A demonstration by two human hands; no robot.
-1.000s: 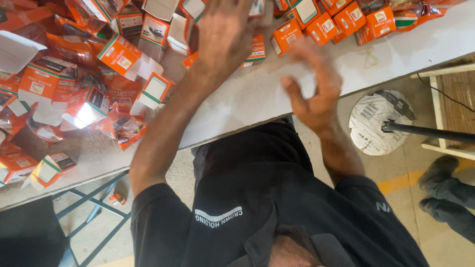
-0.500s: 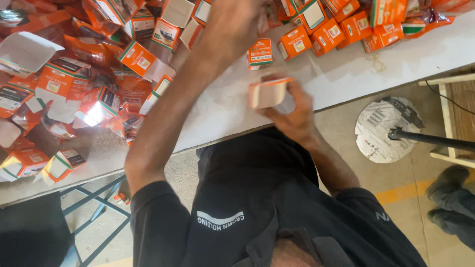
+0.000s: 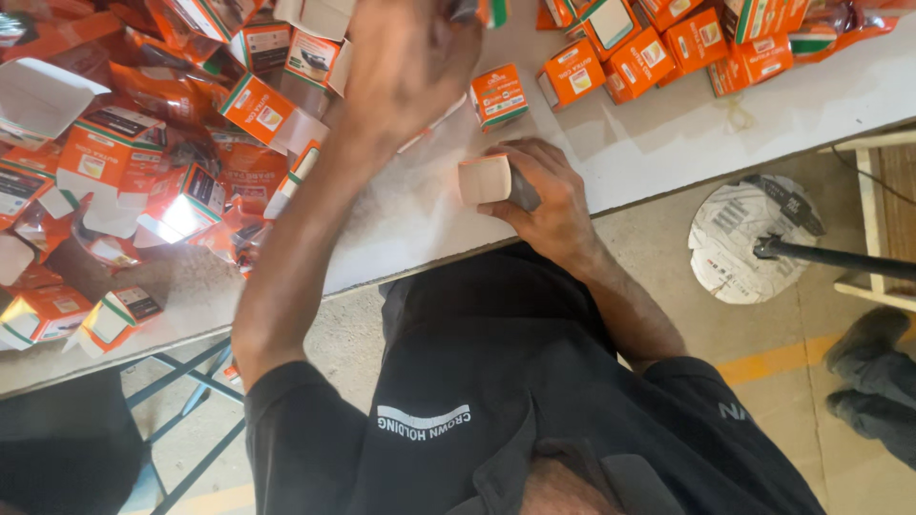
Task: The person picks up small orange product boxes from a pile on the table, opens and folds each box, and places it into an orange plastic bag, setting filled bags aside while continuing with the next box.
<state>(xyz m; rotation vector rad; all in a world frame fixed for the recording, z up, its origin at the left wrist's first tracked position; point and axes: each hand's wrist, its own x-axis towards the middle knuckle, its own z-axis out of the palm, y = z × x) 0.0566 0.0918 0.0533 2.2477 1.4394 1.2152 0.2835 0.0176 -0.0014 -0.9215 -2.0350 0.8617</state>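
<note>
A worker in a dark shirt (image 3: 496,381) bends over a white table (image 3: 668,143) strewn with orange-and-white cartons. The right hand (image 3: 549,200) rests near the table's front edge, its fingers wrapped around a small carton (image 3: 484,179). The carton's pale end flap faces left and a dark part shows just behind it, against the palm.

The left hand (image 3: 405,62) is stretched well up the table, back of the hand to the camera, above the edge of the carton heap (image 3: 143,162). Whether it grips anything cannot be told, since its fingers are hidden at the frame's top.

The held carton sits below and to the right of the left hand, well apart from it, with the left forearm crossing the table between the heap and the right hand. A single orange box (image 3: 499,95) stands on bare tabletop just above the held carton — between the two hands. A row of closed orange boxes (image 3: 668,48) lies along the far edge at upper right. The heap at left is a jumble of opened and flattened cartons, some with flaps up.

On the floor beyond the table edge are a round paper-covered base (image 3: 749,238) with a dark pole (image 3: 840,257) — and, at the right edge, another person's shoes (image 3: 873,372).
</note>
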